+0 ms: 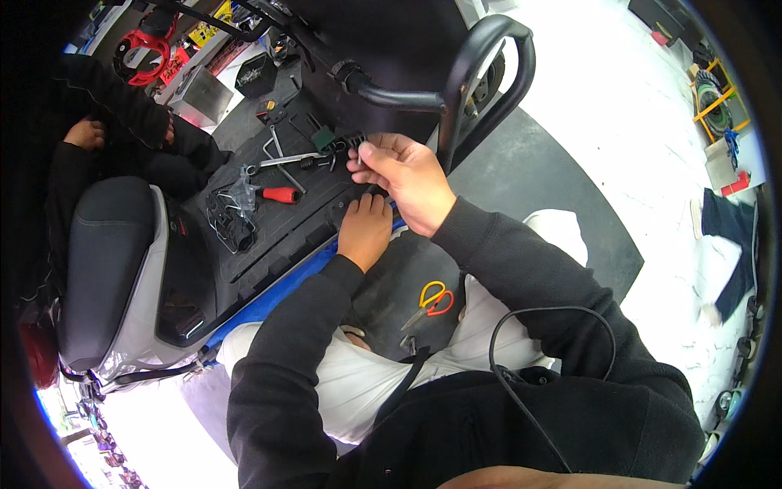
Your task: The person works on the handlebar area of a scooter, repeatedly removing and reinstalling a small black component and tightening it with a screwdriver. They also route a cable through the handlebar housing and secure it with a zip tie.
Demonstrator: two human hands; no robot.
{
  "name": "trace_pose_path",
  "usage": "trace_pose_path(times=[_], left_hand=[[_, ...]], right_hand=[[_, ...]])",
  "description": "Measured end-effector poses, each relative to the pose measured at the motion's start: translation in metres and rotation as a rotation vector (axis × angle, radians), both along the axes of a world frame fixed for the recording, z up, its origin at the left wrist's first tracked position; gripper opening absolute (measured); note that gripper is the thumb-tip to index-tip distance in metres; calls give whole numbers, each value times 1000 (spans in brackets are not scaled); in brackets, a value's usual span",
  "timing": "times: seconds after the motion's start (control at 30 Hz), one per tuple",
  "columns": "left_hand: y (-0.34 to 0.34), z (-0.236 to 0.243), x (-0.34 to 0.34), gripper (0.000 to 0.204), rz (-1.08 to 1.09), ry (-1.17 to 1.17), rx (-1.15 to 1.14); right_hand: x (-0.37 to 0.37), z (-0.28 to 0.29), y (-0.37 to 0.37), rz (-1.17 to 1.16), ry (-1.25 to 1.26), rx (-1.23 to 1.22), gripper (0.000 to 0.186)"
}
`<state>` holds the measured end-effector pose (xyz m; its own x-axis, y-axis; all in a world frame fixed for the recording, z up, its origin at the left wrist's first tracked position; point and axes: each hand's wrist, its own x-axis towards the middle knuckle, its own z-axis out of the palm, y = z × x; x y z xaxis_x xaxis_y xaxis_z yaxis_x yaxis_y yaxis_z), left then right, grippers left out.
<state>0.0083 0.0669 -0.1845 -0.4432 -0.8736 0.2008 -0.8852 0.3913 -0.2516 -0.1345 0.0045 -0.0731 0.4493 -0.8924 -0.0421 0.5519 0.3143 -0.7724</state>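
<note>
My right hand (407,181) is closed in a pinch above the edge of a scooter's dark footboard (281,244). Between thumb and fingers shows a small bolt-like metal piece (361,157), too small to name surely. My left hand (365,231) lies with its fingers flat on the footboard's edge, holding nothing. Just beyond the right fingertips is a dark green block (324,138). Wrenches (287,160) and hex keys lie left of it. A screwdriver with a red handle (280,195) rests near a clear plastic bag (243,190) and black parts (236,234).
The scooter's black seat (114,244) is at left, its tubular black bar (489,90) at upper right. Scissors (428,304) with yellow and orange handles lie below, between my legs. Another person's hand (85,134) is at far left, near a metal box (199,96).
</note>
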Motion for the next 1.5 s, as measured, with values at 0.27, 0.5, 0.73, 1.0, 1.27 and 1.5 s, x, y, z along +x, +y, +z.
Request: trace_pose_path(times=[0.27,0.5,0.73,1.0,1.27,1.5], left_hand=[[-20,51,4,18,298,648,257],[-48,141,27,24,198,1782,76],[-35,235,-21,49,115,1368,-31],[-52,222,3,57,245,1346,54],[-58,225,1,51,43,1331,21],[-52,205,11,52,-57,1703,271]], right_hand=[[28,36,-15,-391,-114,-63,21],[44,24,-30,-587,-46,-399,19],[50,1,-30,-410,557,-384,31],[89,-53,-70,-480,154,-490,45],[51,-10,-44,-506,910,-750,25],[40,7,-26,-545,187,-466,40]])
